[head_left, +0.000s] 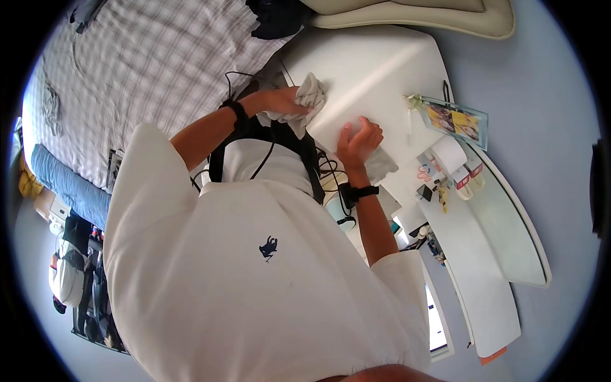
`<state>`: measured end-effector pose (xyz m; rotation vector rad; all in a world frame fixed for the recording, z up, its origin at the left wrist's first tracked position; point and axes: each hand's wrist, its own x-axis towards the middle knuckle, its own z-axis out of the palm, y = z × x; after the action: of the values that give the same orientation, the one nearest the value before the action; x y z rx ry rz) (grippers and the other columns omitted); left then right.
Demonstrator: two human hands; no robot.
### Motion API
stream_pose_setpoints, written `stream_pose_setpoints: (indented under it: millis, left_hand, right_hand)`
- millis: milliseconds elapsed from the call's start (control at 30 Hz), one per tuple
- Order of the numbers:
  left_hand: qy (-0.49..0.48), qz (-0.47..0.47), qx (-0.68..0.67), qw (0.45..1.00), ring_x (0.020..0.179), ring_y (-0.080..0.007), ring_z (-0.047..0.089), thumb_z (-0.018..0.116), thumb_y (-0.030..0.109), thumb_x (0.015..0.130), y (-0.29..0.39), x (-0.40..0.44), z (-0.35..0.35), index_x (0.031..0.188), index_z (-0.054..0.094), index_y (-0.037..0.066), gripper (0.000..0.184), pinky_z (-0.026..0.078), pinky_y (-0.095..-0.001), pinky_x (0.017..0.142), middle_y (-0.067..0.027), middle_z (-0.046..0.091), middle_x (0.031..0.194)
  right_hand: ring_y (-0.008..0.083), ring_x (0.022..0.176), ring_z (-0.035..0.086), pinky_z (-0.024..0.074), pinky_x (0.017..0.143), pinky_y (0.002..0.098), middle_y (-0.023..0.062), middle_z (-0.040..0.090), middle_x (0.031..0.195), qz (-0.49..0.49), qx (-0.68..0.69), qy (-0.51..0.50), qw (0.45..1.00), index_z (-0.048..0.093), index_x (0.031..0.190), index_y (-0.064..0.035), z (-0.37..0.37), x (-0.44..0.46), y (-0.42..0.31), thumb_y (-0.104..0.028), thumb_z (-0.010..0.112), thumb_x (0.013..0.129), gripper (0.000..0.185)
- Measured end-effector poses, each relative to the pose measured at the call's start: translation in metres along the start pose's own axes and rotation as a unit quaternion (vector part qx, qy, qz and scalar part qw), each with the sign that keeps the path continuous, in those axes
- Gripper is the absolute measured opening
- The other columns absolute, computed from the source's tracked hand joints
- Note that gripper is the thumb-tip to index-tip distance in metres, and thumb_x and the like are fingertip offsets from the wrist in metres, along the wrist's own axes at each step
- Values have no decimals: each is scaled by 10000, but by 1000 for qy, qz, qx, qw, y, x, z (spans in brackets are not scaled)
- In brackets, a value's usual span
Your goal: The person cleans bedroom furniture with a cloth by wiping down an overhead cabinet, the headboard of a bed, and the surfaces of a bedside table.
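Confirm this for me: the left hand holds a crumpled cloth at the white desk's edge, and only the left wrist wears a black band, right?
Not quite: the head view shows a black band on the right wrist too. The left hand does hold the crumpled cloth at the white desk's edge.

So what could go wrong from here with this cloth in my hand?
The loose cables loop near your right hand and could snag on your wristband. A wide sweep of the cloth in your left hand might knock the picture frame or scatter the small things beside it on the desk.
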<state>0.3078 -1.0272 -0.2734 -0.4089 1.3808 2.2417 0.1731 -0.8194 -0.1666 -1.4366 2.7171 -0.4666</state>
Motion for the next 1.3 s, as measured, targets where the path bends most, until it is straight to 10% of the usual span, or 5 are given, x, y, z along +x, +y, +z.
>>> stream_pose_setpoints:
  millis: [200,400,700,967,1300]
  left_hand:
    - [12,-4,-86,996,1000,-153,578,638,201,952,-34,29,-8,1296,548,77,377,485,-333,910,-57,644,1113]
    - [186,-137,235,944,1082,-459,603,516,468,952,-82,94,-34,1190,616,11,525,486,-446,905,-312,621,1168]
    - [30,-74,193,978,1037,-372,651,501,385,945,-156,166,-100,1162,631,-78,527,495,-395,861,-264,667,1140]
    - [207,-70,31,975,1289,-279,482,584,463,932,-143,255,-115,1425,461,35,664,393,-365,1038,-159,491,1452]
    - [225,-36,-85,970,1342,-271,430,712,366,892,60,189,-67,1456,426,80,694,397,-392,1075,-142,448,1481]
  right_hand:
    - [358,866,504,368,786,474,153,538,955,0,-16,-9,1000,505,1168,-32,0,-1,2,-216,614,862,374]
    - [353,881,498,373,812,476,152,536,982,22,-7,-21,1000,510,1160,-28,-2,-8,3,-213,609,856,369]
    - [329,866,509,388,801,465,144,558,1006,32,-8,-21,999,520,1139,-41,-2,-4,1,-224,626,847,360]
    - [322,819,524,399,768,459,129,574,971,28,6,-4,1000,545,1114,-48,-3,-2,3,-228,648,834,348]
    - [325,816,527,400,758,450,122,572,953,22,-1,2,1000,550,1099,-53,-1,-2,3,-236,646,838,333]
